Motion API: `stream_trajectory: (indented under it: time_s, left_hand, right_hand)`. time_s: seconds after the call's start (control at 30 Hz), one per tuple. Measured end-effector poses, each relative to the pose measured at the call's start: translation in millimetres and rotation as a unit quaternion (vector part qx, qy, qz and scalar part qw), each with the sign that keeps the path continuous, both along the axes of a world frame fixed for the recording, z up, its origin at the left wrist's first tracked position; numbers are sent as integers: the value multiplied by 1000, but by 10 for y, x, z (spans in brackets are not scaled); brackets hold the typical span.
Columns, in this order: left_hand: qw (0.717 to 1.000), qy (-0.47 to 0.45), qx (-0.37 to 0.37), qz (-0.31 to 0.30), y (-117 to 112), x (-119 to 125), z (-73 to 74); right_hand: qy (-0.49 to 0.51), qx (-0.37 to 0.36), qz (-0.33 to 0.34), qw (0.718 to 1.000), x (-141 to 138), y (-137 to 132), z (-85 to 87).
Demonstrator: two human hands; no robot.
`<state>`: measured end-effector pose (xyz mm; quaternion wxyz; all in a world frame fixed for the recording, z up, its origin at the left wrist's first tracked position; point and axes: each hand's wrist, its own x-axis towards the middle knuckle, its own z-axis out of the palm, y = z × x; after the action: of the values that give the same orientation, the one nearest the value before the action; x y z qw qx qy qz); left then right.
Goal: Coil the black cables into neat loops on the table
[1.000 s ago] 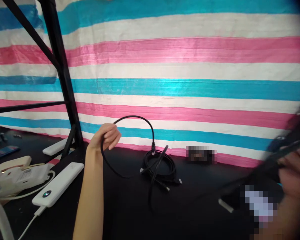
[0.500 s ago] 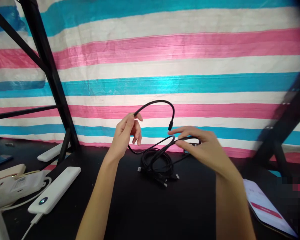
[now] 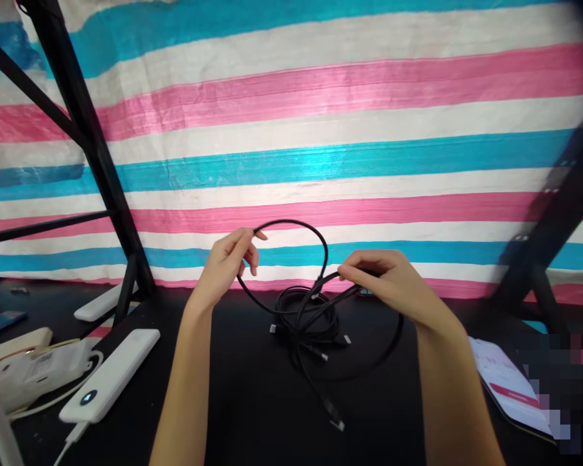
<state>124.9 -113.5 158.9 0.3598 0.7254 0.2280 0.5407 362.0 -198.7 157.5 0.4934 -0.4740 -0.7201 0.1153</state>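
Note:
Between thumb and fingers, my left hand [image 3: 230, 259] pinches a black cable [image 3: 291, 221] that arches up and over to the right. The cable's end hangs just left of my right hand's fingertips. My right hand [image 3: 386, 278] is closed on a black cable too, whose lengths loop down to the table. Below and between both hands lies a coil of black cables [image 3: 306, 317] with several metal-tipped plugs. One plug [image 3: 337, 424] points toward me in front of the coil and looks blurred. My right palm and part of the held cable are hidden.
On the left lie a white power bank [image 3: 111, 375] with a plugged cable, a white power strip [image 3: 39, 369] and another white slab [image 3: 104, 301]. A phone [image 3: 510, 388] with a lit screen lies at right. Black frame posts [image 3: 102, 168] stand before a striped sheet [image 3: 320, 97].
My left hand has moved left and slightly down with its cable. My right hand has pulled a cable loop up; one plug now lies nearer to me, in front of the coil.

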Motion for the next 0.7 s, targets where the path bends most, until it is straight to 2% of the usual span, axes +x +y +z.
stream_trajectory:
  time_s: [0.13,0.23,0.3,0.4,0.53,0.6,0.7]
  left_hand:
    - [994,61,-1,-93,-183,260,-27]
    - [981,58,-59,-176,-337,490,-77]
    - [973,83,-89,-198,-395,580,-108]
    - [981,105,-83,-143,-382,593,-120]
    - [997,45,-42,-41,-274,461,-67]
    - [999,15,-47,-11,-243,376,-30]
    - [995,-65,-61,44,-233,280,12]
  right_hand:
    - [26,139,-99,985,-162,50,-9]
    - [29,226,-152,962,-268,103,-46]
    - [37,260,-184,947,-313,124,-68]
    - [49,293,-202,933,-357,126,-74]
    - [20,290,-139,947,-395,126,-52]
    - [24,247,-92,964,-396,158,-63]
    - [77,133,-20,988,-362,240,-110]
